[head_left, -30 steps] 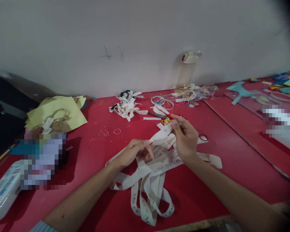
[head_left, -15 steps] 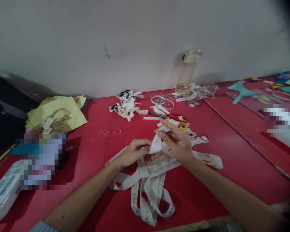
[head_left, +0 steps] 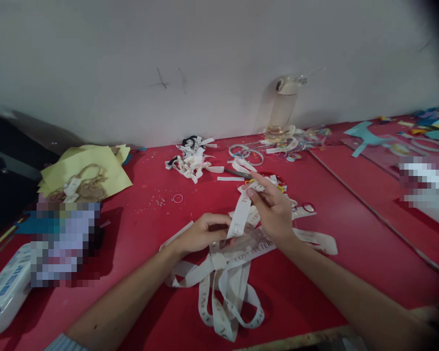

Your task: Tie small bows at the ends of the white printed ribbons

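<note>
A white printed ribbon stretches between my hands above the red table. My right hand pinches its upper end between thumb and fingers, the index finger pointing out past it. At the lower end my left hand closes on the ribbon, some of its fingertips hidden behind the strip. Below both hands lies a loose, looped heap of the same ribbon with lettering on it. Just beyond my right hand are scissors with red and yellow handles, partly covered by ribbon pieces.
Knotted white ribbon pieces lie near the wall. A clear bottle stands behind small rings and beads. Yellow sheets with twine are at left, beside a white device. Blue cut-outs lie at right.
My right hand has moved slightly right and away from my left. The ribbon between them, folded before, now hangs longer and flatter. The looped heap stays put.
</note>
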`<state>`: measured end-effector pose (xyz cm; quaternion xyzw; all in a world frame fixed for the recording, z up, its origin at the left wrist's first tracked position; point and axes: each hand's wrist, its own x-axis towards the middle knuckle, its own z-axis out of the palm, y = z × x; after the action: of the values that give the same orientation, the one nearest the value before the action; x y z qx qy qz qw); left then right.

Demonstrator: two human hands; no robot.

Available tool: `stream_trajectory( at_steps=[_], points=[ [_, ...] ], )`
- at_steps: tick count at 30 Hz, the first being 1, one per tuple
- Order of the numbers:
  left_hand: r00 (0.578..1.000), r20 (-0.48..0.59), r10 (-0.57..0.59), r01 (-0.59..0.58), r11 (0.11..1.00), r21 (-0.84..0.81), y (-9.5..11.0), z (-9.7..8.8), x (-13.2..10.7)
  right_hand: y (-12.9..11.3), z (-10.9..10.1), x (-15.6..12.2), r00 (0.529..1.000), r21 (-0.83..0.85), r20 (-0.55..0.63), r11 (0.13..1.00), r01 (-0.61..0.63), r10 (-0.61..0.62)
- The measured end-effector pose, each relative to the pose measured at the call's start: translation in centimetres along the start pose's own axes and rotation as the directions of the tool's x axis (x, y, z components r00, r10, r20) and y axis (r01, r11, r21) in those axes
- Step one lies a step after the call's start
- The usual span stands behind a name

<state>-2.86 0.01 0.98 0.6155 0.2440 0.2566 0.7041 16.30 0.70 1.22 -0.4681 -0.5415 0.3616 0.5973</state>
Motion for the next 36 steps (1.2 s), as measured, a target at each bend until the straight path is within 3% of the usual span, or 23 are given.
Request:
stream_trajectory(
  at_steps=[7, 9, 12, 15, 19, 24, 29, 31, 33, 36],
  points=[
    [0.999, 0.03, -0.039, 0.043, 0.991, -0.128, 0.0, -0.2, -0.1, 1.3, -0.5, 0.8, 0.993, 0.057, -0.114, 0.998, 0.004, 0.002],
    [0.999, 0.004, -0.05, 0.05, 0.964, -0.26, 0.0, -0.4, -0.1, 1.4, -0.6, 0.8, 0.998, 0.018, -0.06, 1.0, 0.012, -0.011],
    [0.997, -0.019, -0.074, 0.06, 0.912, -0.407, 0.0, -0.6, 0.2, 1.2, -0.5, 0.3, 0.988, -0.02, 0.139, 0.997, 0.069, -0.066],
    [0.994, 0.006, -0.11, 0.1, 0.883, -0.458, 0.0, -0.7, 0.4, 0.6, -0.3, -0.4, 0.939, -0.061, 0.297, 0.978, 0.197, -0.171],
    [0.986, 0.073, -0.149, 0.166, 0.873, -0.459, 0.2, -0.5, 0.4, 0.1, -0.3, -0.9, 0.868, -0.145, 0.421, 0.926, 0.349, -0.262],
    [0.99, 0.127, -0.06, 0.119, 0.845, -0.521, 0.4, -0.5, 0.1, 0.2, -0.3, -0.8, 0.818, -0.226, 0.486, 0.86, 0.458, -0.308],
    [0.983, 0.174, -0.062, 0.158, 0.771, -0.617, 0.4, -1.0, -0.2, 0.7, -0.2, -0.9, 0.752, -0.29, 0.627, 0.835, 0.468, -0.203],
    [0.985, 0.145, -0.091, 0.162, 0.777, -0.609, 0.4, -1.0, -0.1, 0.9, -0.3, -0.9, 0.724, -0.308, 0.667, 0.819, 0.483, -0.176],
    [0.99, 0.089, -0.111, 0.141, 0.827, -0.544, 0.5, -1.0, -0.1, 1.2, -0.3, -0.8, 0.724, -0.316, 0.665, 0.808, 0.497, -0.185],
    [0.991, 0.07, -0.115, 0.134, 0.897, -0.422, 0.5, -0.8, -0.1, 1.6, -0.3, -0.4, 0.778, -0.313, 0.583, 0.819, 0.48, -0.233]
  ],
)
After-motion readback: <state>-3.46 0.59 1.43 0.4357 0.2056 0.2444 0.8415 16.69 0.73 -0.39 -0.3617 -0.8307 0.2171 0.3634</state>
